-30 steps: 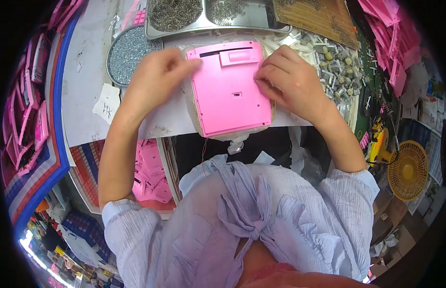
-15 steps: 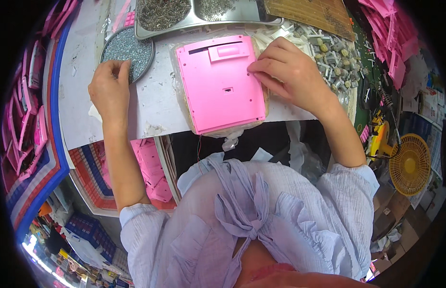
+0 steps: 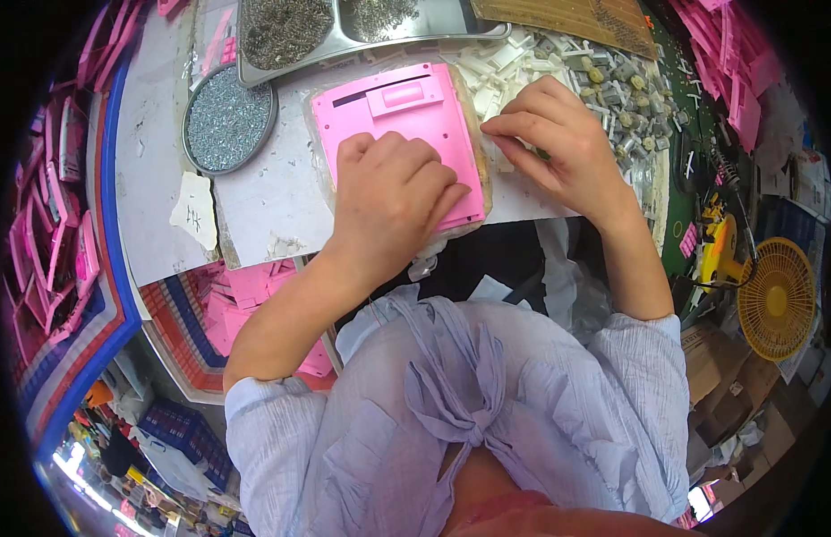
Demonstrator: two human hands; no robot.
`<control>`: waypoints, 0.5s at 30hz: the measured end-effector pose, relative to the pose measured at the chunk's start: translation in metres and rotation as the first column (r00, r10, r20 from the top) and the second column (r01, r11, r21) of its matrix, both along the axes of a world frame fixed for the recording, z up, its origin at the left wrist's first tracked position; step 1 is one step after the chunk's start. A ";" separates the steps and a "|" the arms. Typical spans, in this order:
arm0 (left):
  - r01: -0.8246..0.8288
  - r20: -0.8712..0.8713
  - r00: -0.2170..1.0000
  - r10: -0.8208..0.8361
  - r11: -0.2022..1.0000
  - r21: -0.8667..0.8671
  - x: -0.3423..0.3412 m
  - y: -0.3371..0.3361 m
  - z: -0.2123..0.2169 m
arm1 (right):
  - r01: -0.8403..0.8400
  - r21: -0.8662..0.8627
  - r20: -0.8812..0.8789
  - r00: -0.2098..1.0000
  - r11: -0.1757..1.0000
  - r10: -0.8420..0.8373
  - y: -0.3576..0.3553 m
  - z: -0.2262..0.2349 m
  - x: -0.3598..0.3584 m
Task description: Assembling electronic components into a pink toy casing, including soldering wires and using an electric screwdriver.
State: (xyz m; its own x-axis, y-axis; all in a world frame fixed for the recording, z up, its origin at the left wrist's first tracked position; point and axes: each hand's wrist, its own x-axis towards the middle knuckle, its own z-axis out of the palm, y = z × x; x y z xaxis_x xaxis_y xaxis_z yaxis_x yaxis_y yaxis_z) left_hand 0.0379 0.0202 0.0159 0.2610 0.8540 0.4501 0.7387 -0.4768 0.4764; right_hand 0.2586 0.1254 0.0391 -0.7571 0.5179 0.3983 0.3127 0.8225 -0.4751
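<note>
Two bare hands work over a white table [image 3: 281,192] in the head view. Left hand [image 3: 393,192] lies palm down on a pink plastic case [image 3: 388,116], its fingers loosely curled and pressing on the lower half of the flat back; it rests on the case rather than closing around it. That case sits back side up, with a small raised hatch near its top edge, on a clear bag at the front of the table, just in front of the person's chest. Right hand [image 3: 558,143] is just beside the case's right edge, fingertips drawn together over a heap of small white plastic parts [image 3: 500,76]; whether anything is pinched between them I cannot tell, since the fingers hide the spot.

Behind the case stands a metal tray [image 3: 370,36] with two compartments of small dark screws. To its left is a round dish [image 3: 227,121] full of tiny silvery screws, and a scrap of white paper [image 3: 194,210] lies near the table's front left. Right of the white parts is a pile of small grey components [image 3: 630,98]. Pink case shells [image 3: 53,224] are stacked along the left side, and more pink shells [image 3: 728,72] lie at the far right. A yellow fan [image 3: 778,300] stands low on the right. The person wears a pale blue shirt [image 3: 487,421].
</note>
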 end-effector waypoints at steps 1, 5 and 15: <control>-0.004 -0.037 0.999 0.004 1.000 -0.006 0.001 0.000 0.000 | 0.003 0.000 -0.003 1.000 1.000 -0.003 0.000 0.000 0.002; -0.010 -0.111 0.994 0.007 1.000 -0.024 0.003 -0.002 0.004 | 0.017 -0.005 0.001 1.000 1.000 -0.017 0.000 0.001 0.009; -0.603 -0.028 0.797 0.603 0.797 -0.027 -0.136 0.013 0.000 | 0.210 0.028 -0.222 0.955 0.977 -0.199 0.054 0.026 -0.003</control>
State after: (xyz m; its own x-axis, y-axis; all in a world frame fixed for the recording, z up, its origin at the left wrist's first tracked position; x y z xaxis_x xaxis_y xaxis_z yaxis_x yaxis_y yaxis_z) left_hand -0.0984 0.0333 0.0157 -0.3048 0.8552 0.4191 0.8794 0.0837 0.4687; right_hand 0.2551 0.1792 0.0650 -0.5298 0.6273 0.5708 0.3706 0.7766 -0.5094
